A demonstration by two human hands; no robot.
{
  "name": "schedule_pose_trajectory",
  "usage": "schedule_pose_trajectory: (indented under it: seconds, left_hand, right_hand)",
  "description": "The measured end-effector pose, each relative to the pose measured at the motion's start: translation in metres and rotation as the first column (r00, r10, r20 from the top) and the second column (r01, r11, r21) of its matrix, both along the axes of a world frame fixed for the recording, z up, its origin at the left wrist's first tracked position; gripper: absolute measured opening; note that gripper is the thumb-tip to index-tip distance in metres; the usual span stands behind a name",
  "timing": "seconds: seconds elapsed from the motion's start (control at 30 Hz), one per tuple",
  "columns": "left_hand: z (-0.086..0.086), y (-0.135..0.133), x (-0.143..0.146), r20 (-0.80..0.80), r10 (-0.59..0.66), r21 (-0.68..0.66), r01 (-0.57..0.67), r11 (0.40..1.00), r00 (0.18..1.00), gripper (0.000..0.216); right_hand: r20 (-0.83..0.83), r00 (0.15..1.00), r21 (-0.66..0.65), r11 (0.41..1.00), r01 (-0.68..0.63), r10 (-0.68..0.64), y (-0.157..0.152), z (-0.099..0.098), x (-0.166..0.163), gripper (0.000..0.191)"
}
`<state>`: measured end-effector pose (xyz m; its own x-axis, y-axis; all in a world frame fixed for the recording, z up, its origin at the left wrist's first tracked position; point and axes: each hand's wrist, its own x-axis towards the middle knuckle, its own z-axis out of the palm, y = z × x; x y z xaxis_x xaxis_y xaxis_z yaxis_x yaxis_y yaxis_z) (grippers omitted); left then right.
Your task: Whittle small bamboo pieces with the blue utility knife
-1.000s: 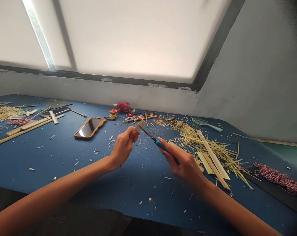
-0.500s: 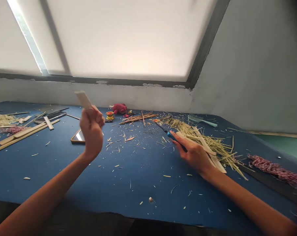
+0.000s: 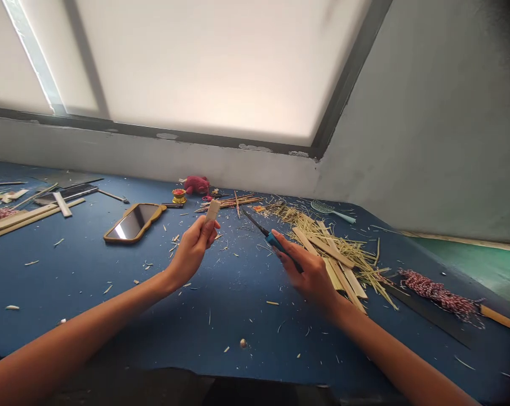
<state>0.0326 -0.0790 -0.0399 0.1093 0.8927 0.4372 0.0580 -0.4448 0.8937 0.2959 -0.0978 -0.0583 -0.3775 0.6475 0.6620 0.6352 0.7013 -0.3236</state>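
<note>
My left hand (image 3: 192,248) is closed on a short, flat, pale bamboo strip (image 3: 213,210), whose squared end stands up above the thumb. The rest of the strip is hidden in the fingers. In my right hand (image 3: 311,270) is a slim knife with a blue handle (image 3: 275,239); its narrow dark blade (image 3: 255,220) points forward and left. Blade and strip are apart. Beside my right hand lie flat bamboo slats (image 3: 337,265) on a heap of thin shavings (image 3: 364,248).
A framed mirror (image 3: 132,224) lies left of centre on the blue table (image 3: 153,327). Behind are thin sticks (image 3: 233,201), a small gold pot (image 3: 179,196) and a red plush toy (image 3: 196,185). To the right are a hairbrush (image 3: 333,211), a corded bundle (image 3: 438,294) and a large dark blade (image 3: 428,316).
My left hand has come down and to the right with the bamboo strip, uncovering the mirror. The knife stays in my right hand, and the view has shifted slightly.
</note>
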Motion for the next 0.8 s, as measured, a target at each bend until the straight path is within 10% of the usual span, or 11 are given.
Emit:
schedule_pose_trajectory:
  seconds: [0.8]
  left_hand:
    - [-0.012, 0.002, 0.001, -0.202, -0.122, -0.104, 0.103, 0.989, 0.972, 0.028]
  right_hand:
    - [0.102, 0.990, -0.083, 0.992, -0.091, 0.100, -0.006, -0.008, -0.009, 0.049]
